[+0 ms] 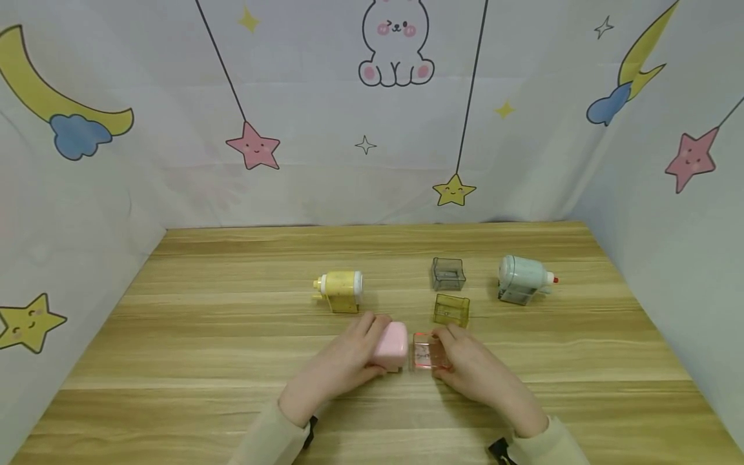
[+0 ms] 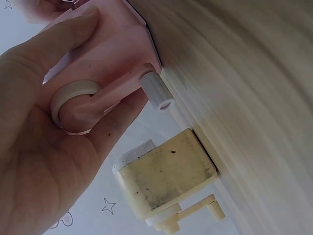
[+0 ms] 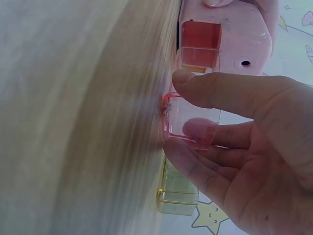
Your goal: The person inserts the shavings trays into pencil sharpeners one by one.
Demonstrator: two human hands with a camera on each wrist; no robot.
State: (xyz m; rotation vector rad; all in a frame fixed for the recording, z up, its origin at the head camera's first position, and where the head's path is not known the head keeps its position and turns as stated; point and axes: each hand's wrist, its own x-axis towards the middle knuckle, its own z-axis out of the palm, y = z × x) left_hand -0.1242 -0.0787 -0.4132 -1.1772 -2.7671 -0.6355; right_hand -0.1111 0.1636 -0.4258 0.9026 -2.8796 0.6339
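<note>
My left hand (image 1: 351, 355) grips a pink crank pencil sharpener (image 1: 392, 343) on the table. Its crank, with a grey knob (image 2: 157, 91), points back toward the left palm in the left wrist view. My right hand (image 1: 473, 365) pinches a clear pink shavings drawer (image 1: 427, 354) between thumb and fingers, with some shavings inside. In the right wrist view, the drawer's leading end overlaps the sharpener's rectangular opening (image 3: 200, 35); from the head view a narrow gap shows between them. Part of the drawer is hidden by the right fingers.
A yellow pencil sharpener (image 1: 341, 290) stands behind the left hand. Just beyond the right hand lies a clear yellow drawer (image 1: 451, 310), with a clear grey drawer (image 1: 447, 274) behind it. Farther right is a mint-green pencil sharpener (image 1: 523, 278). Printed cloth walls (image 1: 325, 187) border the table.
</note>
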